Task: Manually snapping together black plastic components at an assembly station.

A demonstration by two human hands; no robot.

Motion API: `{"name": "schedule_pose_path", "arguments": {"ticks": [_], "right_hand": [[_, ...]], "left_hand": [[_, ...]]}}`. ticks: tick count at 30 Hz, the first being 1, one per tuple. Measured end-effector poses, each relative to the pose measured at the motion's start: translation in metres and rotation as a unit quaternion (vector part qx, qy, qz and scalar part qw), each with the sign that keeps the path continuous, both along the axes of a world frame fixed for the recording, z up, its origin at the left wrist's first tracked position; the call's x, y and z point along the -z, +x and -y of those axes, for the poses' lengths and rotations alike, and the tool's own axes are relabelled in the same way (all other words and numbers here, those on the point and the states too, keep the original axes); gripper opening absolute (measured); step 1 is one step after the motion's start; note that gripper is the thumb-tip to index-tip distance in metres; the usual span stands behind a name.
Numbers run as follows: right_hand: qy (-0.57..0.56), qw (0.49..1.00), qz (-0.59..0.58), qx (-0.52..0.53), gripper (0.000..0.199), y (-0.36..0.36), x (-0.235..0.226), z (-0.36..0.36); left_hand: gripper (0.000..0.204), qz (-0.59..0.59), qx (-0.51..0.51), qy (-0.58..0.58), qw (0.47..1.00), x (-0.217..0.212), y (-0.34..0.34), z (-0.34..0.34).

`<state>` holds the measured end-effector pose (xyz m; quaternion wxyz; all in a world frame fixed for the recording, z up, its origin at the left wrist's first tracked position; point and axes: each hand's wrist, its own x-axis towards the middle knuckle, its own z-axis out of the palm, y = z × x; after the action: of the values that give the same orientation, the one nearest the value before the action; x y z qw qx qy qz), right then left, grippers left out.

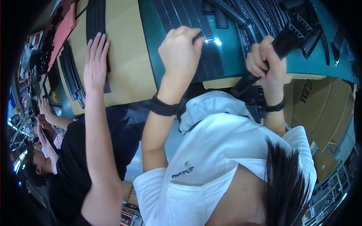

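Observation:
My right hand (267, 64) is wrapped round a long black plastic part (287, 39), held slanting. Its upper end is ribbed and slotted, and its lower end points down toward my lap. Over a black sheet with rows of stitch-like lines (181, 17), my left hand (180, 52) is closed, with thumb and index finger nearly meeting. Whatever may be pinched there is too small to make out. The sheet lies on the teal tabletop (149, 22), with bright glare beside my fingertips.
At the left, a co-worker's hand (96, 62) lies flat on another black strip (96, 17) on cardboard (126, 49). Curved black trim pieces (71, 73) lie beside it. More black parts (260, 20) pile up at the back right. A cardboard box (316, 101) stands below the table at right.

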<state>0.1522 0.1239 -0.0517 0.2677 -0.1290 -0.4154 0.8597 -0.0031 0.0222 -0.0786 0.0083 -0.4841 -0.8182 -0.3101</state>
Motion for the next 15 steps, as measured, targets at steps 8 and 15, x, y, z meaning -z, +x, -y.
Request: {"name": "schedule_pose_path", "arguments": {"ticks": [8,15], "right_hand": [[-0.002,0.997,0.077,-0.020,0.023,0.006,0.003,-0.008],[-0.015,0.992,0.121,-0.023,0.022,0.001,0.005,0.000]], "left_hand": [[0.020,0.044,0.002,-0.071,0.996,0.000,0.001,-0.007],[0.020,0.071,-0.011,-0.152,0.986,-0.011,0.004,0.020]]}}
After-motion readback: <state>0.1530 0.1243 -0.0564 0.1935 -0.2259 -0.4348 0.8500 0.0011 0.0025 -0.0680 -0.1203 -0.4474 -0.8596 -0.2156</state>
